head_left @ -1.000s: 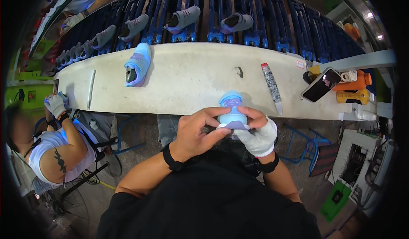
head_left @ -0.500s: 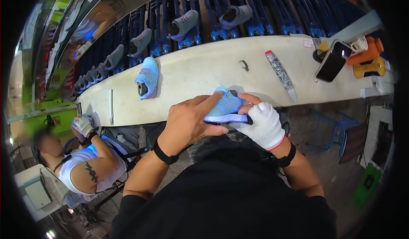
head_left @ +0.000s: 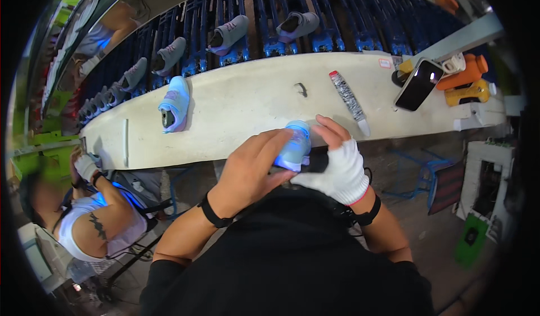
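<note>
My bare left hand (head_left: 247, 169) is closed around a small light-blue shoe (head_left: 297, 145), held just above the near edge of the table (head_left: 242, 102). Beside the shoe, my right hand (head_left: 340, 167), in a white glove with bare fingertips, has its fingers spread apart. The right thumb reaches toward the underside of the shoe; I cannot tell whether it touches. A second light-blue shoe (head_left: 175, 105) rests on the table to the left. Farther right lie a small dark curved piece (head_left: 302, 90) and a patterned tube with a red end (head_left: 347, 99).
Behind the table runs a blue slatted conveyor (head_left: 264, 18) carrying several grey shoes (head_left: 229, 34). At the right are a phone (head_left: 419, 85), an orange bottle (head_left: 464, 73) and a yellow bottle (head_left: 469, 92). A white stick (head_left: 125, 141) lies left. A co-worker (head_left: 93, 214) sits at lower left.
The shoe has turned from lying sideways to pointing more away from me. My right hand has let go of its end and its fingers have spread. The whole view has shifted slightly.
</note>
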`<control>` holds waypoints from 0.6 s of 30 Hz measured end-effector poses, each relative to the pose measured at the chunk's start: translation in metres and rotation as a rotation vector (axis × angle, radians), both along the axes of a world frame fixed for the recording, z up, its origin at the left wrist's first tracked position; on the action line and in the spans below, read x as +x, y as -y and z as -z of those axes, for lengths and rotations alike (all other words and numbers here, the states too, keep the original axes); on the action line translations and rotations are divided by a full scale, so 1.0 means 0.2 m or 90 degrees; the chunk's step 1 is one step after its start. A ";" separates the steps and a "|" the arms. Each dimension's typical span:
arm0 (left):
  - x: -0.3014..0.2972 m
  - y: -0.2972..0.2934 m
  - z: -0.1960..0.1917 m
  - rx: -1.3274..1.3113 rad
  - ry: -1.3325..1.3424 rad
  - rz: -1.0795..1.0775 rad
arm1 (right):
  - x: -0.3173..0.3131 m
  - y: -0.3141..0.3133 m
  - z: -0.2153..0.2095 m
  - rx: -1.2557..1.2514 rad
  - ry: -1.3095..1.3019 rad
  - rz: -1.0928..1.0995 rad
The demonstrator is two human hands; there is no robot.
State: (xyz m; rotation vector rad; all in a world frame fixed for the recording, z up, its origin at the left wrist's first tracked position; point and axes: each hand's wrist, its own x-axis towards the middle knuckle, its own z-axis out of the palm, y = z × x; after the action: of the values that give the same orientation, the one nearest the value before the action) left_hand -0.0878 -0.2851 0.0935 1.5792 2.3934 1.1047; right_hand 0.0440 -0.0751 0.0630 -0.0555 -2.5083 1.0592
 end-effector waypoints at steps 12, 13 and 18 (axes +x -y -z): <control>0.19 -0.13 0.32 0.265 0.040 -0.017 | 0.04 -0.07 -0.06 -0.183 0.011 -0.054; 0.17 -0.14 0.32 0.272 0.049 -0.008 | 0.04 -0.08 -0.06 -0.183 0.009 -0.071; 0.06 -0.12 0.24 0.147 0.178 0.061 | 0.05 -0.11 -0.02 -0.136 -0.072 -0.125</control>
State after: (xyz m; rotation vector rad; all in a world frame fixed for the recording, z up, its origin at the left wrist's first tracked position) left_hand -0.0759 -0.2606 0.0460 1.4656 2.0530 1.5127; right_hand 0.0531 -0.0529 0.0677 0.1865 -2.3279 1.3659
